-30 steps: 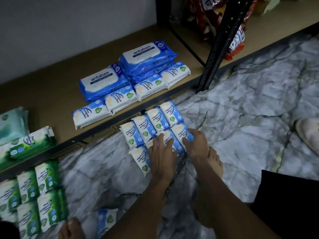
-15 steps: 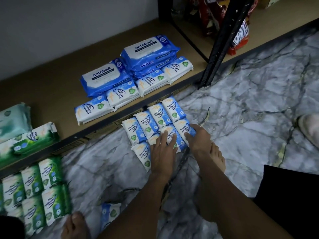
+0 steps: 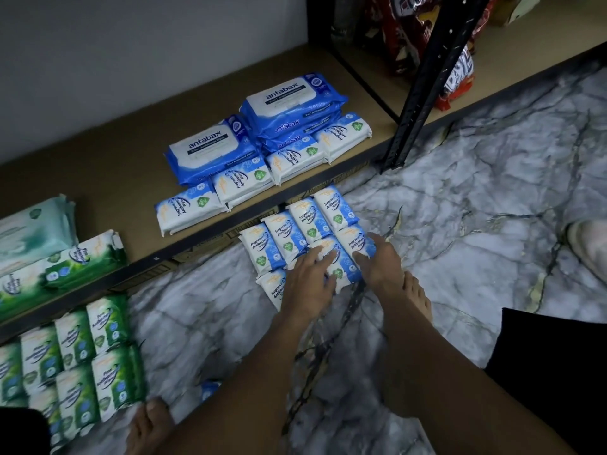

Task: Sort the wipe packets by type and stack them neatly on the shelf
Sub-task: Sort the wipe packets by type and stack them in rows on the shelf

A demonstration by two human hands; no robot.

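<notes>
1. The left hand (image 3: 310, 280) lies flat with its fingers straight and spread, pressing on the near row of the blue floor packets (image 3: 295, 231). The right hand (image 3: 381, 262) has its fingers bent over the end packet (image 3: 356, 243) at that row's right. This looks like a grip, though blur hides the thumb.
2. These packets lie in two rows on the marble floor (image 3: 460, 241) at frame centre, and the far row is just below the shelf's front edge.
3. Their likely place is on the shelf (image 3: 98, 165), up and to the left of both hands. A shelf row (image 3: 243, 187) of matching packets lies there in front of the large antabax packs (image 3: 210, 149).
4. The floor packets point their long axes toward the shelf, while the shelf row lies lengthwise along the front edge. A quarter turn probably comes with the lift.
5. The right hand is higher in frame, so nearer the shelf edge. The left hand is nearer the row's left end.
6. The green packets (image 3: 75, 356) at lower left are well apart from the hands.
</notes>
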